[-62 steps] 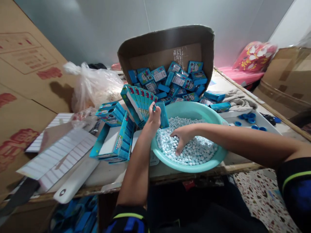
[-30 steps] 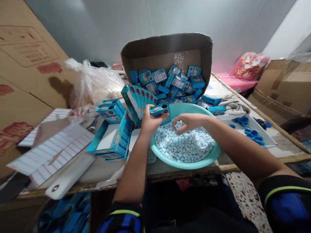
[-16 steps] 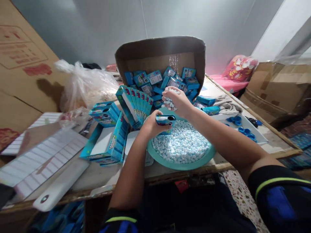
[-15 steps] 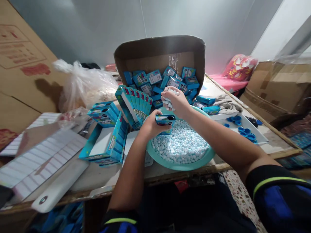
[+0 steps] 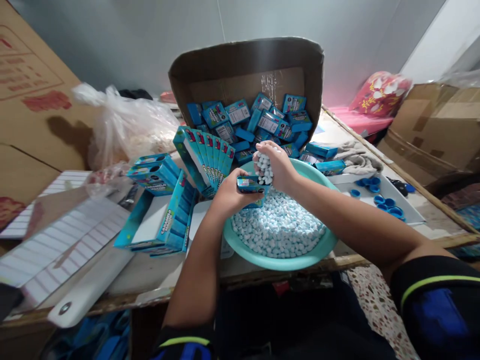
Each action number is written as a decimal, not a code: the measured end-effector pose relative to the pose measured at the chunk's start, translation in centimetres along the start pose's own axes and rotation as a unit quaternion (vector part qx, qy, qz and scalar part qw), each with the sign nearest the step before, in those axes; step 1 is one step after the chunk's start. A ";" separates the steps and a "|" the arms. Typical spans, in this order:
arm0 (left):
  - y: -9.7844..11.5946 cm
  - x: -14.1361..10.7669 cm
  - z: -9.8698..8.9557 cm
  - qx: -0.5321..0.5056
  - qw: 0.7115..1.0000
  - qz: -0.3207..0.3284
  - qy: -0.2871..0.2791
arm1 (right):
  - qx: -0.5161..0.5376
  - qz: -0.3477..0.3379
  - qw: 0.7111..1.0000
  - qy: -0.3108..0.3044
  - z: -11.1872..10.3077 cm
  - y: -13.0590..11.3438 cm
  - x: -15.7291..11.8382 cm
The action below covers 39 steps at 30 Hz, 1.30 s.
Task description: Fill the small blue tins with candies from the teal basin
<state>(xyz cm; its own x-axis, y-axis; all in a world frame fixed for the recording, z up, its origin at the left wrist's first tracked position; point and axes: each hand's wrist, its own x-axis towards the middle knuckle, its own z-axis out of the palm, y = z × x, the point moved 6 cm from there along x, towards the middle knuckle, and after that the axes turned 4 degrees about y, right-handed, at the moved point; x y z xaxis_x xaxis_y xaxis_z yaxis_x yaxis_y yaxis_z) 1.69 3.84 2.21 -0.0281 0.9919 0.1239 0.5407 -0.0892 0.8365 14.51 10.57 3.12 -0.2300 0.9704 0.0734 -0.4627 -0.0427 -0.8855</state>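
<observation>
Holding a small blue box (image 5: pixel 250 184) in the left hand (image 5: pixel 228 196), grip closed around it, its open end sat up directly under the right hand (image 5: pixel 275 162). That grip was curled nearly shut on pale blue candies (image 5: pixel 265 169), placed above a teal basin (image 5: pixel 313 172) so strays fell back in.

You're in what looks like a makeshift home packing workshop. Flattened cardboard sheets (image 5: pixel 32 85) with red print line the wall to your left, and brown cartons (image 5: pixel 431 130) are piled to your right. An open cardboard carton (image 5: pixel 243 65) of blue candy boxes (image 5: pixel 240 112) sits on a wooden-edged table (image 5: pixel 348 261) beside a basin (image 5: pixel 281 265) of loose candies (image 5: pixel 277 225). Pink floral bedding (image 5: pixel 380 95) lies just beyond, and the floor (image 5: pixel 378 310) is speckled terrazzo.
</observation>
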 end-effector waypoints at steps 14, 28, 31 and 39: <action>0.7 0.0 0.0 0.045 0.999 0.030 -0.007 | 0.000 -0.053 0.997 -0.058 0.8 -0.1 -0.3; 0.0 0.1 -0.1 0.030 0.997 0.067 0.006 | 0.048 -0.031 0.998 -0.033 0.4 0.1 -0.2; 0.0 0.0 -0.1 0.028 0.998 0.063 0.007 | 0.071 -0.030 0.996 -0.036 0.4 0.1 -0.1; 0.6 -0.2 -0.2 0.056 0.996 0.075 0.010 | 0.068 -0.045 0.995 -0.055 0.6 0.1 -0.3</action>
<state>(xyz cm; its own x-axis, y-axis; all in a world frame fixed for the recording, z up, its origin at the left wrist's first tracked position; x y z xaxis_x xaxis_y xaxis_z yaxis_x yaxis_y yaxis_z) 1.84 3.56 2.79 0.0433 0.9659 0.2552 0.6304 -0.2246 0.7431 13.98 10.17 3.31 -0.2716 0.9402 0.2054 -0.5947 0.0038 -0.8039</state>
